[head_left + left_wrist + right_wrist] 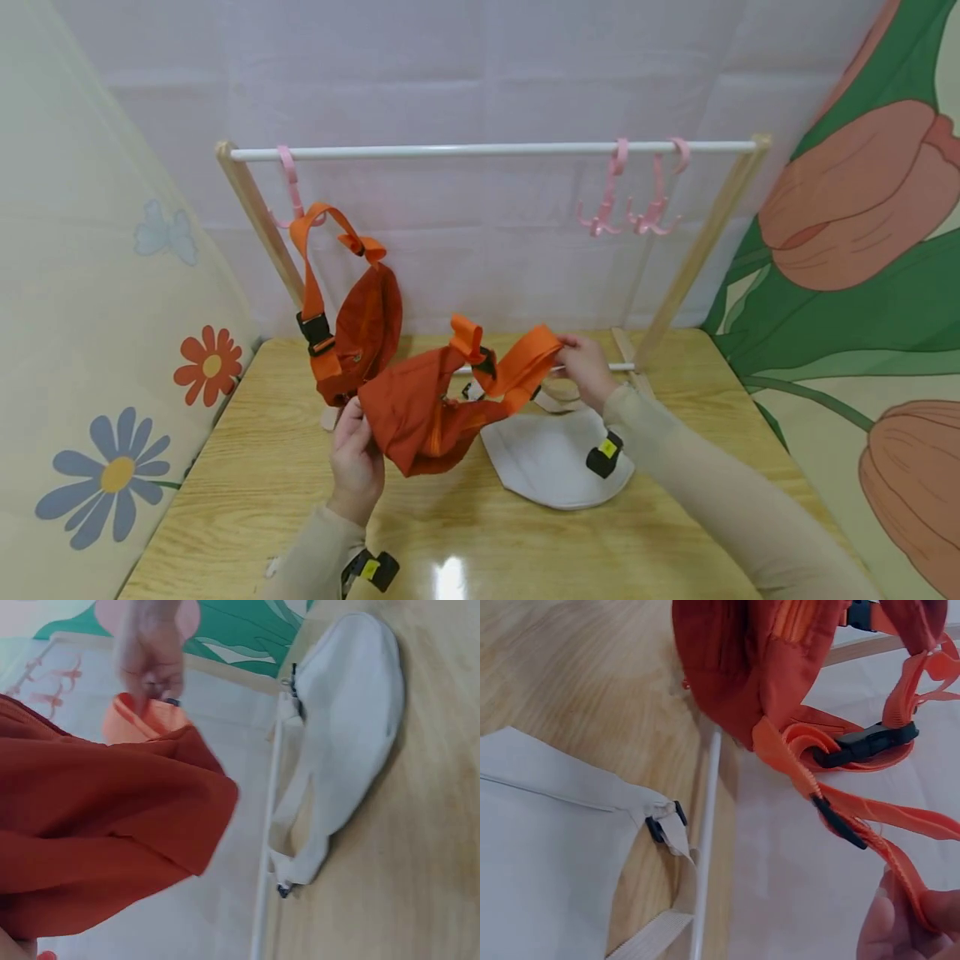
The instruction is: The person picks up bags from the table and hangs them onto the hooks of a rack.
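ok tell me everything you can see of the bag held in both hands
The bag looks like soft, creased, rust-red fabric, with an orange stripe, orange strap and black buckle. It is held above the table, strap rightward. The left hand grips one end; the right hand pinches the strap. Contact with the hanging bag is unclear.

Rust-red fabric pouch bag (pixel 408 408) with a flat bright-orange webbing strap (pixel 536 354).
A second rust-red fabric pouch bag (pixel 371 317) repeats the orange, with a black plastic buckle (pixel 315 331); the rounded fabric bag (pixel 551 458) is plain off-white. Branched plastic hooks (pixel 602 223) are pink, the slim round rail (pixel 450 151) white, the flat wooden tabletop (pixel 232 492) yellow-brown with streaky grain. Large printed tulips (pixel 862 196) are pink.
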### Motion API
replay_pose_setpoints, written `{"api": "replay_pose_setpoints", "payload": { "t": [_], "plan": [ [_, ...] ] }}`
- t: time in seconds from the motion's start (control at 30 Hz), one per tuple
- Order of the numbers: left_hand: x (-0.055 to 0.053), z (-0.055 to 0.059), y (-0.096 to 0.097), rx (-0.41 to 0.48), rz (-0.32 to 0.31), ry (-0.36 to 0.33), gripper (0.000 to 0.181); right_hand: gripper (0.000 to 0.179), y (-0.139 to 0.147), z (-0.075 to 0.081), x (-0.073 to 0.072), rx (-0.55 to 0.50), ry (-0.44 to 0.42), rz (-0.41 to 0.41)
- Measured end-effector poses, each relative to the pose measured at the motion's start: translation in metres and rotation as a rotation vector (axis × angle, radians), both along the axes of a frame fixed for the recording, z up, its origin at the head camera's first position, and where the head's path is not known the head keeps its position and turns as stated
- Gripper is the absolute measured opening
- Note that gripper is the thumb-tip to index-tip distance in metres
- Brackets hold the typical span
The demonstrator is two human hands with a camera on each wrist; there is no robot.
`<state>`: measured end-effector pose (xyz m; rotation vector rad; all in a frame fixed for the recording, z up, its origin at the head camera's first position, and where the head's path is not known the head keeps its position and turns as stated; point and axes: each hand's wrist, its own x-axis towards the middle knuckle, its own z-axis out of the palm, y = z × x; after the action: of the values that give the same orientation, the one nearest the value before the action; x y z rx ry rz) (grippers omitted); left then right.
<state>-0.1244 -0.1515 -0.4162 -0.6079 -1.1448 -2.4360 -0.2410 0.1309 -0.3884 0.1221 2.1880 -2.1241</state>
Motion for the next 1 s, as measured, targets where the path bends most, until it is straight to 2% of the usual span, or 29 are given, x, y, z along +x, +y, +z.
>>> {"api": "replay_pose_setpoints", "payload": {
  "t": [0.17,0.33,0.47,0.6,0.7,0.8,1.0],
  "plan": [
    [0.004,-0.014,0.0,-0.053,0.035,-0.094,0.046,0.037,0.005,0.011,-0.002,0.011,0.044,-0.027],
    [0.005,-0.024,0.002,-0.149,0.067,-0.2,0.056,0.04,0.008,0.026,-0.002,0.01,0.051,-0.068],
    [0.008,-0.028,0.004,-0.237,0.115,-0.36,0.055,0.039,0.012,0.038,-0.003,-0.03,0.062,-0.071],
    [0.015,-0.032,0.009,-0.259,0.127,-0.562,0.052,0.033,0.014,0.051,-0.003,-0.079,0.086,-0.078],
    [0.018,-0.035,0.011,-0.266,0.131,-0.67,0.049,0.029,0.013,0.058,-0.003,-0.112,0.095,-0.078],
    [0.017,-0.04,0.013,-0.305,0.116,-0.726,0.046,0.023,0.013,0.063,-0.002,-0.121,0.097,-0.075],
    [0.015,-0.045,0.015,-0.329,0.053,-0.789,0.042,0.02,0.012,0.071,0.0,-0.116,0.112,-0.071]
  ]
}}
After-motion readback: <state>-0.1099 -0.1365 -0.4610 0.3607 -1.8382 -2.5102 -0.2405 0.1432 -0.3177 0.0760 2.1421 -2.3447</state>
